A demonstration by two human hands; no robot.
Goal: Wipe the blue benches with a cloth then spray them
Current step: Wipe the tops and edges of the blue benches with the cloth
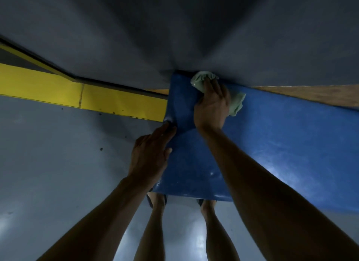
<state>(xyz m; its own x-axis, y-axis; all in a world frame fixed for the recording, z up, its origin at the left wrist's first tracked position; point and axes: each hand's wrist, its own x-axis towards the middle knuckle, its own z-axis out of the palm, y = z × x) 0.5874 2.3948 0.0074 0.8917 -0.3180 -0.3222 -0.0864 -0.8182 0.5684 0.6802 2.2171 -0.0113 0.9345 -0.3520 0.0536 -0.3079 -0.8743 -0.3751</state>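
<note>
Left hand (pixel 149 155) nearest, fingers flat & open, resting on blue bench (pixel 272 140) end edge. Right hand (pixel 212 105) presses green cloth (pixel 202 80) under straight fingers at far corner by wall. Cloth looks soft, light, bunches easily; palm it flat. Bench prob rigid, slick.

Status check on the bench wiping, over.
Right hand presses the green cloth on the blue bench, far corner by the wall. Left hand flat on the bench's left edge. No spray bottle in view. Nothing in the way.
</note>
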